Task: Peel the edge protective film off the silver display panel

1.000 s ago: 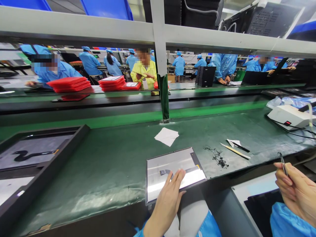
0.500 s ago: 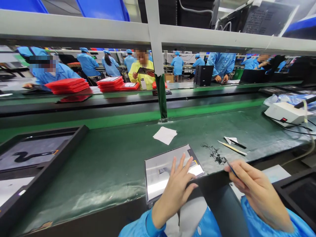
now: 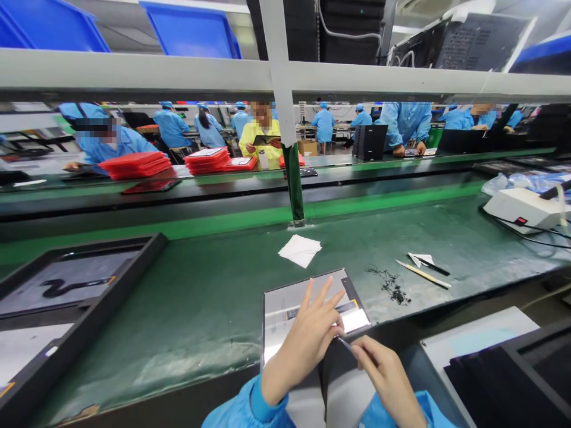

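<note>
A flat silver panel (image 3: 285, 303) with a dark ribbon strip lies at the near edge of the green bench. My left hand (image 3: 306, 339) rests flat on it, fingers stretched out and spread. My right hand (image 3: 383, 374) sits just right of the left, pinched round thin tweezers (image 3: 344, 343) whose tip touches the panel's near right corner. Both sleeves are blue.
A folded white paper (image 3: 300, 249), a heap of black scraps (image 3: 390, 283) and a pale stick with a dark tool (image 3: 423, 270) lie beyond. A black tray (image 3: 84, 315) stands left, a white device (image 3: 521, 208) right, an upright post (image 3: 292, 172) behind. People in blue work beyond the shelf.
My right hand has swung in from the far right with the tweezers to the panel's near right corner. My left hand stayed flat on the panel.
</note>
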### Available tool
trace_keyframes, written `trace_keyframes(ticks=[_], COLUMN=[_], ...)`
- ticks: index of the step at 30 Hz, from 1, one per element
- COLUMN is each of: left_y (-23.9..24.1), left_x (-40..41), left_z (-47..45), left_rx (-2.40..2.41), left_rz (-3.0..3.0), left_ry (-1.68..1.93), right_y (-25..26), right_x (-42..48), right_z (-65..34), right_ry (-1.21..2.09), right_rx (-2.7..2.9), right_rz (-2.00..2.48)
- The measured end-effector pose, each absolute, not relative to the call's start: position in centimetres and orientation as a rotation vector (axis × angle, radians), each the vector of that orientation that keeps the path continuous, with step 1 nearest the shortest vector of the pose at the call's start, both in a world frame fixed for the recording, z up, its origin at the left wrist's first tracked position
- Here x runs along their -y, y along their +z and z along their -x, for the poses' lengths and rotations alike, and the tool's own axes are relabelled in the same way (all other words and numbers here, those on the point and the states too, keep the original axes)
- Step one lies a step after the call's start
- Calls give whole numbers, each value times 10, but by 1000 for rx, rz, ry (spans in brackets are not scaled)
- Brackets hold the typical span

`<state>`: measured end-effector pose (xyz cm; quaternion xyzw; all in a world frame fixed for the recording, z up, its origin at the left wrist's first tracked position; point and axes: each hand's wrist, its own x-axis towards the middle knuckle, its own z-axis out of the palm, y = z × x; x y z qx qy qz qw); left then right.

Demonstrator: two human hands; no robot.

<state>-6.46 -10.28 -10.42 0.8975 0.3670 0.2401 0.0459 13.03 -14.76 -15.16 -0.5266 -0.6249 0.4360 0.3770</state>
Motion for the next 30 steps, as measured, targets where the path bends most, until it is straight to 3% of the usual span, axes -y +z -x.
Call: trace_keyframes(ticks=[11, 19, 26, 30], left_y=[-135, -123, -134, -131], left_x=[119, 115, 110, 126], left_z=[74, 54, 72, 71], left_rx=[-1363, -1151, -1337, -1229], left_rz=[-2743, -2873, -2690, -2795], left_ry=[802, 594, 695, 706], right_y=[-184, -186, -198, -203], right_x=[154, 164, 157, 160], right_z=[-106, -108, -104, -101], right_ry=[1519, 1298, 1537, 1483], right_rx=[1130, 1348, 1123, 1080], right_rz=[1173, 1280, 1186, 1199])
